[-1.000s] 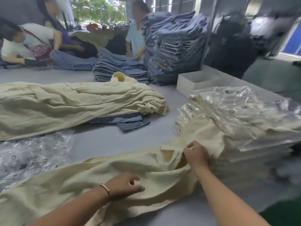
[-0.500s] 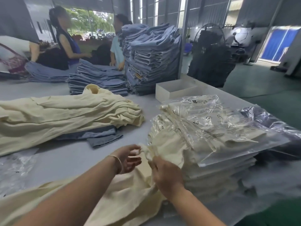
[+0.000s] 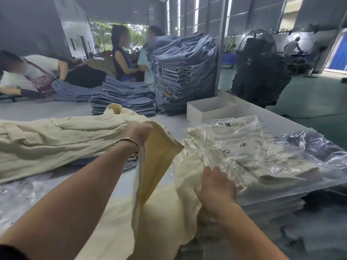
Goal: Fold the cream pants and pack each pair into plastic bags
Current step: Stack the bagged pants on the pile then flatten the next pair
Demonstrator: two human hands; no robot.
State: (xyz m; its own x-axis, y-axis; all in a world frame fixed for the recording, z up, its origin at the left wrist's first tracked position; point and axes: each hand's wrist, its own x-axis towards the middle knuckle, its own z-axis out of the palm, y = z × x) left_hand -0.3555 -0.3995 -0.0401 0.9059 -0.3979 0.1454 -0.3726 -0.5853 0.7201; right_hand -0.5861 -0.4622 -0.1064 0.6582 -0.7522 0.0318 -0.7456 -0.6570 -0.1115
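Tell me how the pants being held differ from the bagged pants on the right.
The held pants are unfolded and loose, while the bagged pants lie folded flat. The held pants are bare cloth; the bagged pants sit inside clear printed plastic. The held pants are lifted by the left hand and gripped by the right hand; the bagged pants rest in a stack on the table. Both are cream.

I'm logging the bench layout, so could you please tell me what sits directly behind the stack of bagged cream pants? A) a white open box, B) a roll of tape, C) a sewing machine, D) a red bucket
A: a white open box stands just beyond the stack of bagged cream pants, at the table's far edge.
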